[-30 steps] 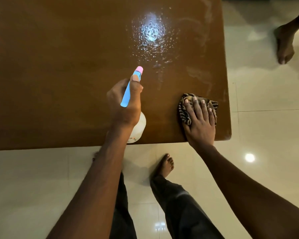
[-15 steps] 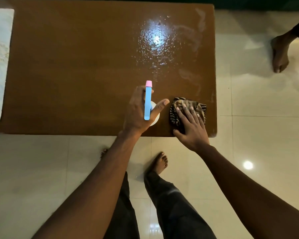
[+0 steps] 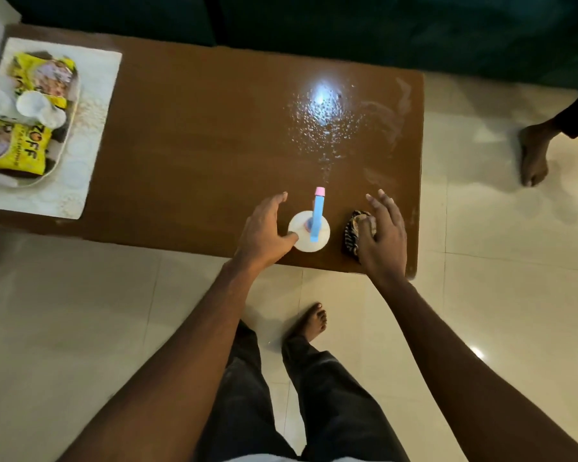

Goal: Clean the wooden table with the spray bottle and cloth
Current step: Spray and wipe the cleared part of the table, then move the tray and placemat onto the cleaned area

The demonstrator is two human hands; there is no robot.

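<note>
Head view, looking down. The spray bottle (image 3: 306,243) stands upright close to the near edge of the wooden worktop (image 3: 197,145). Its blue trigger head ends in a pink nozzle that points toward the far side. My left grip (image 3: 264,228) is released just left of the bottle, with the fingers loosely extended. The thumb tip lies at the bottle's white body, and I cannot tell whether it touches. My right grip (image 3: 382,238) is also released, its fingers straight and spread. The palm and thumb rest on the striped cloth (image 3: 351,235), which lies bunched just right of the bottle, near the worktop's near right corner. A patch of spray droplets (image 3: 321,121) glistens on the far right part of the worktop, well beyond both grips. At the far left end a white mat (image 3: 94,105) carries yellow packets (image 3: 17,155) and white cups (image 3: 30,105). My bare foot (image 3: 311,321) stands on the tiled floor (image 3: 80,311). Another person's bare foot (image 3: 533,158) is on the floor to the right of the worktop.
</note>
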